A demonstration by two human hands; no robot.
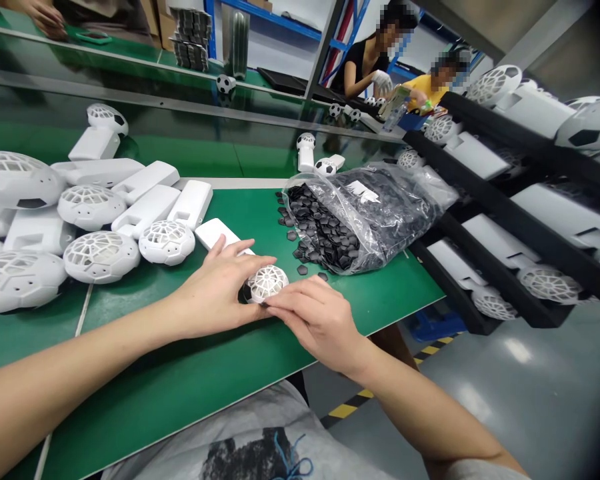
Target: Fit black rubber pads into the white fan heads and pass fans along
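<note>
A white handheld fan with a football-patterned head [268,283] lies on the green table in front of me, its handle pointing up and left. My left hand [220,283] is wrapped around the fan's head, thumb at the near side and fingers over the far side. At the head's near right edge, my right hand [320,313] has its thumb and fingertips pinched together. Whatever those fingertips hold is hidden. A dark patch shows on the head's left side. Beyond my right hand, a clear plastic bag [380,213] spills black pentagon pieces [325,230] onto the table.
Several white fans [101,257] are piled at the left. A black rack [485,207] holding more fans stands at the right, beside the table edge. Two fans [306,152] lie beyond the bag. Co-workers [365,63] sit across the line.
</note>
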